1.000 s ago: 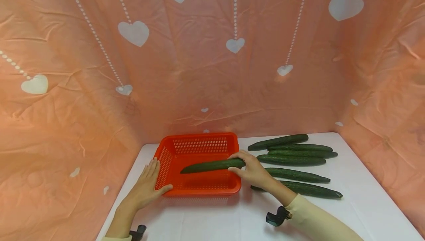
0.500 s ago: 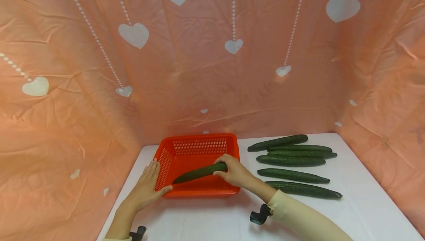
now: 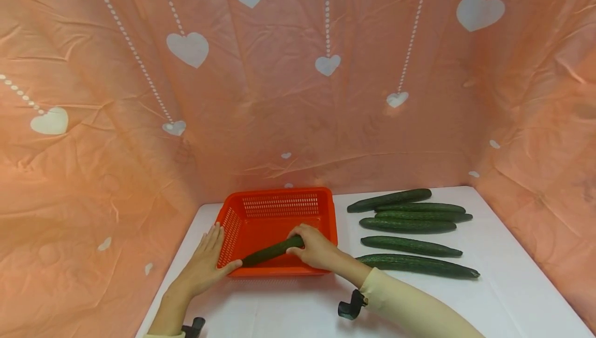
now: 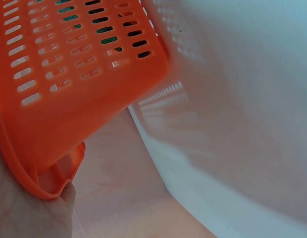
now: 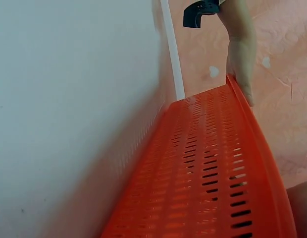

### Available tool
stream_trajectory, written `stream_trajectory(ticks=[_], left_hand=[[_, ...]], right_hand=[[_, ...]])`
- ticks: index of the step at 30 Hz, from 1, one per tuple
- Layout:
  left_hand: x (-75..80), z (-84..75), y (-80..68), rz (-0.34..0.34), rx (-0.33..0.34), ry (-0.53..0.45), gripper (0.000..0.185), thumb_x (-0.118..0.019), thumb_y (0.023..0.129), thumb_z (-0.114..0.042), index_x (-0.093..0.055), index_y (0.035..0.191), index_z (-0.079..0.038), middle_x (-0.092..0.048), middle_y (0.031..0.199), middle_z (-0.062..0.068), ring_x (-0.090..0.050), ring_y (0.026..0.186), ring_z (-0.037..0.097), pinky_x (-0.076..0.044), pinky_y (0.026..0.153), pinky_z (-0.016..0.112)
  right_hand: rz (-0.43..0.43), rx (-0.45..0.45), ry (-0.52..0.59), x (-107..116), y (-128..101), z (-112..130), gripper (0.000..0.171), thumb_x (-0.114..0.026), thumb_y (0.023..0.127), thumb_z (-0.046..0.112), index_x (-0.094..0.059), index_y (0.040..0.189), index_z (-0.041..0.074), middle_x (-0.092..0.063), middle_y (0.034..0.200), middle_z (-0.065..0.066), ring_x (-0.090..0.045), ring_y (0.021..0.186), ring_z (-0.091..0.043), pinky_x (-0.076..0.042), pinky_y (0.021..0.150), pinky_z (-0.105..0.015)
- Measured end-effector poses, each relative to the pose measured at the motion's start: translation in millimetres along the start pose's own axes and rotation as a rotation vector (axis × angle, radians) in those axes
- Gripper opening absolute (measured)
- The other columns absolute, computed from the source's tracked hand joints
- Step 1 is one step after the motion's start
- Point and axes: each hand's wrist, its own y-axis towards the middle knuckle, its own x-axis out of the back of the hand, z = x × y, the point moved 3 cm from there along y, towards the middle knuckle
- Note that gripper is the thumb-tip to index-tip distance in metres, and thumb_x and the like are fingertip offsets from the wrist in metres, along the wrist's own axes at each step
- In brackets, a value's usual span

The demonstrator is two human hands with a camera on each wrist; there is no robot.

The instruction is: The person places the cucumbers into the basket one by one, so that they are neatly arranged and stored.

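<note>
Right hand [image 3: 314, 249]: fingers curled round the right end of a cucumber [image 3: 272, 251], gripping it inside the orange basket [image 3: 279, 203], lower centre of the head view. The cucumber slants, its left end low at the basket's front left corner, its right end higher in the hand. Cream sleeve [image 3: 410, 307] runs off to the lower right, with a black wrist mount [image 3: 350, 309] under it.

Left hand [image 3: 205, 264]: fingers straight and together, lying flat along the basket's left wall, thumb on the front left corner. In the left wrist view the palm [image 4: 29, 208] touches the basket rim [image 4: 54, 181] at lower left; green shows through the slots at the top. In the right wrist view the left hand [image 5: 241, 64] rests on the far rim, upper right of the frame; the right hand itself is not clearly shown there.

Basket sits on a white table [image 3: 288, 307], near its left rear.

Right of the basket, five more cucumbers [image 3: 410, 224] lie on the table, roughly parallel, the rear three close together, the front two a little apart.

Behind: pink backdrop [image 3: 298, 94] with white hearts on dotted strings.
</note>
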Motion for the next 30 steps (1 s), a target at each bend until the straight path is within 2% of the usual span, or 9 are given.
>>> stream_trajectory(ticks=[3,7,11,16,23,26,30], left_hand=[[1.0,-1.3,-0.8,0.000,-0.002,-0.002,0.112,-0.067,0.098,-0.062,-0.017,0.167,0.010,-0.005,0.177,0.028,-0.003,0.164,0.049,-0.009,0.130,0.068],[2.2,-2.5,-1.8,-0.006,-0.008,-0.009,0.111,-0.068,0.098,-0.061,-0.017,0.166,0.011,-0.005,0.177,0.029,-0.004,0.163,0.049,-0.009,0.130,0.067],[0.9,-1.3,-1.2,-0.009,-0.008,-0.024,0.111,-0.068,0.099,-0.061,-0.016,0.167,0.011,-0.004,0.177,0.029,-0.002,0.164,0.048,-0.004,0.132,0.063],[-0.3,-0.2,-0.8,-0.010,-0.008,-0.032,0.111,-0.067,0.099,-0.061,-0.016,0.167,0.010,-0.003,0.177,0.028,-0.001,0.164,0.047,0.001,0.134,0.056],[1.7,-1.4,-0.8,-0.036,-0.035,-0.033,0.110,-0.068,0.099,-0.060,-0.017,0.167,0.011,-0.006,0.176,0.030,-0.004,0.164,0.048,0.000,0.134,0.053],[1.5,-1.3,-0.6,-0.032,-0.030,-0.029,0.110,-0.068,0.099,-0.060,-0.017,0.167,0.010,-0.006,0.177,0.029,-0.004,0.164,0.047,0.000,0.135,0.052],[1.0,-1.2,-0.4,-0.026,-0.021,-0.025,0.111,-0.069,0.098,-0.060,-0.018,0.166,0.011,-0.006,0.177,0.029,-0.004,0.164,0.048,-0.003,0.134,0.057]], right_hand=[[-0.002,-0.025,0.002,0.7,-0.3,-0.8,0.025,-0.083,0.096,0.022,-0.074,0.115,0.008,-0.070,0.109,-0.003,-0.064,0.096,-0.019,-0.060,0.089,-0.036],[-0.030,-0.009,0.007,7.6,-2.6,-1.0,0.025,-0.082,0.097,0.019,-0.076,0.116,0.005,-0.072,0.108,-0.005,-0.068,0.097,-0.022,-0.062,0.091,-0.038],[-0.085,0.022,0.022,21.7,-7.4,-0.5,0.023,-0.081,0.098,0.016,-0.075,0.117,0.004,-0.073,0.108,-0.006,-0.069,0.100,-0.024,-0.062,0.092,-0.042],[-0.136,0.033,0.075,44.0,-20.1,-3.8,0.022,-0.080,0.099,0.016,-0.075,0.118,0.006,-0.075,0.112,-0.008,-0.070,0.104,-0.027,-0.060,0.095,-0.053],[-0.194,0.079,0.024,71.1,-44.7,-19.1,0.023,-0.081,0.097,0.012,-0.076,0.118,0.008,-0.076,0.110,-0.004,-0.071,0.099,-0.022,-0.061,0.090,-0.051],[-0.214,0.061,-0.002,80.8,-55.9,-27.6,0.023,-0.081,0.097,0.012,-0.076,0.118,0.007,-0.076,0.109,-0.004,-0.071,0.099,-0.021,-0.061,0.089,-0.051],[-0.220,-0.008,-0.015,92.1,-71.7,-40.0,0.024,-0.081,0.097,0.014,-0.077,0.119,0.009,-0.077,0.112,-0.002,-0.071,0.102,-0.023,-0.062,0.091,-0.052]])
